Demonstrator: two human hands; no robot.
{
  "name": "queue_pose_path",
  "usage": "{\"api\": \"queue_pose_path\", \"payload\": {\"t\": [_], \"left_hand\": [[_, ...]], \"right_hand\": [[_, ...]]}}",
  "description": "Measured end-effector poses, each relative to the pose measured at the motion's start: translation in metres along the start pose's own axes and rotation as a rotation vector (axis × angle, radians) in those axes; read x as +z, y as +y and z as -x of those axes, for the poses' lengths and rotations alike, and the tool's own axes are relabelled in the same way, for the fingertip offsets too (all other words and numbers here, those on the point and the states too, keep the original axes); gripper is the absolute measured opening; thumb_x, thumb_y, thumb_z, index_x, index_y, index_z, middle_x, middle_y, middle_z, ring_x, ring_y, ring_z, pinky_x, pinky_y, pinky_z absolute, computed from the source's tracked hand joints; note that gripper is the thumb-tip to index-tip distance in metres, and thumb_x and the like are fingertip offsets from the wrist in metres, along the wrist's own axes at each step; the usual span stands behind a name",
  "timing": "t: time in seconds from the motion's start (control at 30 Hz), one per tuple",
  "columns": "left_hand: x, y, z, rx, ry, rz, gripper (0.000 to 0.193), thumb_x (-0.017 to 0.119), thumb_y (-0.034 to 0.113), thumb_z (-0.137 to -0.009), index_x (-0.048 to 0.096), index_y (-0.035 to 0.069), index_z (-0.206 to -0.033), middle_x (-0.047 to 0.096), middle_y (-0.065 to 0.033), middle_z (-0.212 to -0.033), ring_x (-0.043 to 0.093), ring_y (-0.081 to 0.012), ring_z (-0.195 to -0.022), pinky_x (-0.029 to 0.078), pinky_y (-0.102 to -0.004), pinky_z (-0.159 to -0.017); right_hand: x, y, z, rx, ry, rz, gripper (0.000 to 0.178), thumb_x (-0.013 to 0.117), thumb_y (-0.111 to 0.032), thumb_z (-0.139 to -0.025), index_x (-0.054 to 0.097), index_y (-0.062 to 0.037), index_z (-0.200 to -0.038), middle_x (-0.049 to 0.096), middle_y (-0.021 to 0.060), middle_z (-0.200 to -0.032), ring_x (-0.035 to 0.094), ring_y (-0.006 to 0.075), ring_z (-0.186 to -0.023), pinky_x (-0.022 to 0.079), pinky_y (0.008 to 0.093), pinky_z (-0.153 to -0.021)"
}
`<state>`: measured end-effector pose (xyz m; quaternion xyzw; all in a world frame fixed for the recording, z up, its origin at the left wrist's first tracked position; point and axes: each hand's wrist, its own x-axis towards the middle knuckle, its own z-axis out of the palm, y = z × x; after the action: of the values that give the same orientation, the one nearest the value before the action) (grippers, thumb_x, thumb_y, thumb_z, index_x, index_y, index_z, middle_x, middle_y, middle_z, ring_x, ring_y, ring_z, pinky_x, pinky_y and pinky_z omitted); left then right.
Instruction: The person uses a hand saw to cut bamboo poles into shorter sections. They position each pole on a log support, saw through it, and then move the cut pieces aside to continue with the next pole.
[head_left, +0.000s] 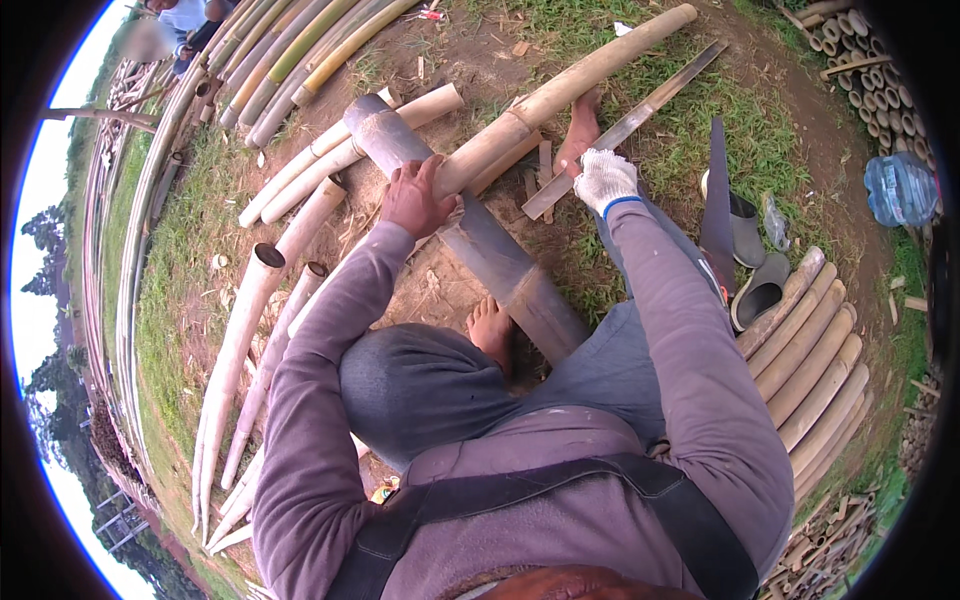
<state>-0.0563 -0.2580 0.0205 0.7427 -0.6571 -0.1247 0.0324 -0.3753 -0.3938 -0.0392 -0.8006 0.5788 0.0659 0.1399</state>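
Observation:
My bare left hand (418, 195) is wrapped over the near end of a pale bamboo pole (570, 85), which slants away to the upper right. This pole rests across a thicker grey bamboo log (495, 250) that runs down between my legs. In a white knitted glove with a blue cuff, my right hand (606, 180) is closed on a long flat strip (660, 97). The strip is greyish with a brown streak and sticks out past both sides of the fist. Whether it is metal or split bamboo I cannot tell.
A dark-bladed handsaw (717, 190) is beside my right leg, near grey clogs (765, 285). Cut bamboo lengths (810, 350) lie to the right, and a clear blue water jug (900, 190) beyond. More bamboo poles (240, 320) lie left. Another person (185, 20) is at the far left.

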Motion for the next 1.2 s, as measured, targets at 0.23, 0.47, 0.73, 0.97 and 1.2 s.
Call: {"api": "queue_pose_path", "payload": {"t": [0.23, 0.47, 0.73, 0.97, 1.2], "left_hand": [[-0.015, -0.057, 0.040, -0.173, -0.097, 0.107, 0.084, 0.079, 0.062, -0.085, 0.055, 0.014, -0.150, 0.064, -0.0274, -0.140, 0.066, -0.0476, -0.125, 0.054, -0.0532, -0.105], [-0.017, -0.044, 0.066, -0.268, -0.239, 0.059, 0.090, 0.073, 0.071, -0.088, 0.052, 0.013, -0.154, 0.074, -0.0278, -0.124, 0.071, -0.0457, -0.118, 0.055, -0.0534, -0.102], [0.001, -0.060, 0.064, -0.203, -0.146, 0.149, 0.088, 0.073, 0.069, -0.090, 0.051, 0.013, -0.154, 0.069, -0.0292, -0.134, 0.069, -0.0474, -0.121, 0.054, -0.0528, -0.103], [-0.012, -0.039, 0.052, -0.163, -0.073, 0.128, 0.086, 0.071, 0.068, -0.092, 0.051, 0.010, -0.153, 0.064, -0.0284, -0.140, 0.066, -0.0475, -0.126, 0.053, -0.0539, -0.106], [-0.029, -0.016, 0.022, 0.084, 0.118, 0.194, 0.069, 0.072, 0.054, -0.098, 0.058, 0.007, -0.145, 0.070, -0.0255, -0.129, 0.068, -0.0423, -0.123, 0.055, -0.0518, -0.104]], "right_hand": [[0.014, -0.001, -0.003, 0.064, 0.130, -0.160, 0.050, 0.071, -0.045, -0.096, 0.070, -0.0022, -0.121, 0.076, 0.0267, -0.110, 0.073, 0.0458, -0.107, 0.058, 0.0541, -0.095], [0.047, 0.035, 0.011, 0.332, 0.473, -1.377, 0.084, 0.078, -0.001, -0.087, 0.035, 0.0024, -0.159, 0.067, 0.0219, -0.121, 0.073, 0.0292, -0.104, 0.061, 0.0385, -0.089], [-0.018, -0.009, 0.012, 0.077, 0.303, -2.043, 0.085, 0.070, 0.001, -0.094, 0.028, -0.0064, -0.167, 0.064, 0.0136, -0.127, 0.067, 0.0260, -0.111, 0.060, 0.0444, -0.089], [-0.019, -0.030, -0.033, 0.089, 0.274, -2.090, 0.076, 0.070, 0.002, -0.095, 0.036, -0.0101, -0.162, 0.064, 0.0087, -0.131, 0.065, 0.0230, -0.111, 0.058, 0.0430, -0.087], [-0.021, -0.036, -0.069, 0.139, 0.267, -2.018, 0.065, 0.070, -0.001, -0.097, 0.045, -0.0127, -0.156, 0.066, 0.0054, -0.123, 0.067, 0.0216, -0.103, 0.058, 0.0430, -0.082]]}}
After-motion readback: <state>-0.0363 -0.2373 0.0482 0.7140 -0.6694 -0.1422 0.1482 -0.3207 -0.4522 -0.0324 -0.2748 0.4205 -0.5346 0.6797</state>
